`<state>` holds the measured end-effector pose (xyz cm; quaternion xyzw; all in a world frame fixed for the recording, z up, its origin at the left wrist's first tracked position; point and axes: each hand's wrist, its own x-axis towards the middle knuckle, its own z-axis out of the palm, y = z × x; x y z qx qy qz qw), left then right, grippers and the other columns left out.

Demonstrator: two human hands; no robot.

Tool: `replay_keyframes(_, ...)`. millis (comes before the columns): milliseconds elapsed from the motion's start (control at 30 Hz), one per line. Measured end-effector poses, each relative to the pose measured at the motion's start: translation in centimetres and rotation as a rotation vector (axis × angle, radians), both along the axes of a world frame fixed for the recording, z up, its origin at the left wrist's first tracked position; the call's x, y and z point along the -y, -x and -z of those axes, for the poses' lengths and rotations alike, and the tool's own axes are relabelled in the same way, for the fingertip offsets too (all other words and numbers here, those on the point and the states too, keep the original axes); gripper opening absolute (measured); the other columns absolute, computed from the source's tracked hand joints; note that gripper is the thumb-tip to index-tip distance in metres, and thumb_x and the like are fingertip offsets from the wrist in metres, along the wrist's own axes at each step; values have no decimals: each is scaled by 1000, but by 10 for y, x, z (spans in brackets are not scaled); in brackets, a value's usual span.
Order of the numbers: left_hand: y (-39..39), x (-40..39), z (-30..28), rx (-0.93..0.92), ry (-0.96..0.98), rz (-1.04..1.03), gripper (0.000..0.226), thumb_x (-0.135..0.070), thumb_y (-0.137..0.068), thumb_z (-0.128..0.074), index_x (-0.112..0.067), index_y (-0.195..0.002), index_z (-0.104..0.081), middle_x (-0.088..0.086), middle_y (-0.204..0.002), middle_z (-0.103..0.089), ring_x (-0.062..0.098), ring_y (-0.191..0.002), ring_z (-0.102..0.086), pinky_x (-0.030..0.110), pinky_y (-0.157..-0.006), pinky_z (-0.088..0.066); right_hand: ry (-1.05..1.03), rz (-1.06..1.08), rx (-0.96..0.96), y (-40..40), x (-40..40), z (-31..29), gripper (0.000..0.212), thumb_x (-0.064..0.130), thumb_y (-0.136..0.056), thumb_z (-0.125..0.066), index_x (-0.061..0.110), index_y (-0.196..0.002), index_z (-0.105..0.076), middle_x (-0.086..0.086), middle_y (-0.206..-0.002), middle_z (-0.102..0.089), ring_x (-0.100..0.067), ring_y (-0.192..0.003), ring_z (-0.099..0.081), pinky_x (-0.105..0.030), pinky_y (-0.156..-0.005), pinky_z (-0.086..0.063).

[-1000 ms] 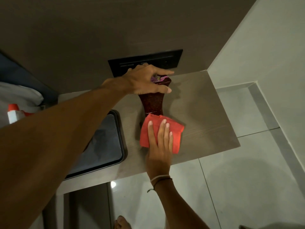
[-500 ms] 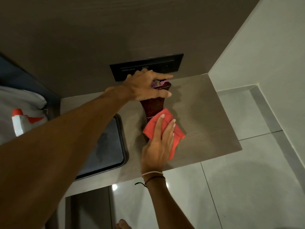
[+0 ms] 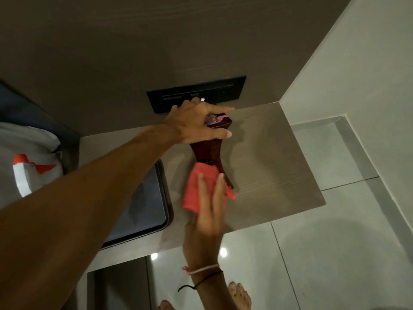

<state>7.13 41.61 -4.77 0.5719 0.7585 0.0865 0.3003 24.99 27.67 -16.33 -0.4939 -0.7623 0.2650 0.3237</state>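
A dark red vase (image 3: 209, 151) with purple flowers in its mouth stands on the wooden bedside shelf (image 3: 272, 175). My left hand (image 3: 192, 123) reaches in from the left and grips the vase around its top rim. A red cloth (image 3: 195, 189) lies against the lower part and foot of the vase. My right hand (image 3: 206, 220) comes up from below and presses the cloth onto the vase with straight fingers. The base of the vase is mostly hidden behind the cloth.
A black tray (image 3: 138, 211) sits on the shelf left of the vase. A black switch panel (image 3: 201, 92) is on the wall behind it. A white spray bottle (image 3: 24, 177) with a red trigger lies at far left. My bare feet (image 3: 239, 294) stand on the glossy tiled floor.
My right hand has slid the cloth from the shelf surface up and left onto the lower part of the vase. My left hand has kept its hold on the rim.
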Motion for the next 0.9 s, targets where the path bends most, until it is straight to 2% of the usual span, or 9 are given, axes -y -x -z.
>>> replay_keyframes(100, -1, 2, 2, -14, -4, 9, 74, -71, -85, -60, -58, -153, -35, 16, -151, -47, 36, -142, -43, 61, -115, -32, 108, 196, -114, -9, -20, -8, 66, -2, -95, -49, 17, -157, -34, -15, -168, -21, -31, -151, -32, -53, -102, -56)
replay_keyframes(200, -2, 2, 4, -15, -13, 1, 75, -74, -82, -60, -60, -151, -35, 17, -152, -46, 38, -144, -40, 61, -114, -29, 133, 98, 150, 9, -37, -11, 79, -3, -90, -59, 21, -159, -28, -17, -168, -10, -37, -155, -15, -62, -115, -39)
replay_keyframes(300, 0, 1, 2, 10, -1, 4, 80, -78, -76, -56, -60, -151, -35, 14, -155, -49, 36, -145, -44, 63, -117, -33, 101, 20, 267, 23, -31, -7, 54, 22, -102, -34, 17, -156, -36, -24, -164, -25, -39, -153, -22, -59, -118, -36)
replay_keyframes(400, 0, 0, 1, 5, -16, -1, 75, -75, -80, -60, -59, -150, -37, 13, -154, -51, 34, -144, -45, 62, -117, -33, -63, -31, 325, 14, -25, 3, 56, 30, -112, -8, 18, -152, -45, -26, -159, -36, -41, -149, -32, -56, -115, -42)
replay_keyframes(467, -2, 1, 1, -8, -26, -6, 73, -72, -82, -62, -60, -150, -37, 15, -153, -48, 36, -145, -42, 61, -117, -29, -152, -99, 365, 5, -23, 11, 52, 29, -113, -11, 19, -151, -45, -25, -160, -36, -40, -149, -33, -56, -113, -44)
replay_keyframes(533, -2, 3, 1, -12, -20, 4, 73, -71, -84, -62, -59, -151, -37, 15, -153, -46, 36, -145, -40, 61, -116, -29, -152, -77, 310, -1, -27, 18, 45, 18, -109, -34, 15, -153, -43, -24, -161, -33, -39, -151, -30, -58, -115, -41)
replay_keyframes(600, -2, 3, 2, -18, -13, 20, 73, -70, -84, -61, -57, -152, -36, 15, -153, -46, 36, -144, -40, 61, -116, -29, -97, 32, 219, -5, -32, 19, 54, 12, -100, -48, 7, -154, -38, -22, -163, -32, -37, -152, -28, -59, -116, -39)
replay_keyframes(767, -2, 1, 5, -20, -31, 26, 76, -73, -82, -61, -56, -152, -37, 13, -152, -49, 34, -144, -43, 59, -114, -31, -151, 29, 246, 12, -33, 19, 47, 13, -108, -26, 1, -152, -39, -22, -160, -38, -36, -150, -33, -55, -117, -40)
replay_keyframes(900, -1, 2, 5, -20, -26, 9, 76, -75, -79, -60, -59, -150, -38, 11, -152, -51, 34, -144, -43, 60, -114, -30, -251, -305, 354, 17, -9, 33, 48, 13, -104, -34, 5, -150, -45, -17, -159, -41, -30, -149, -37, -51, -114, -45)
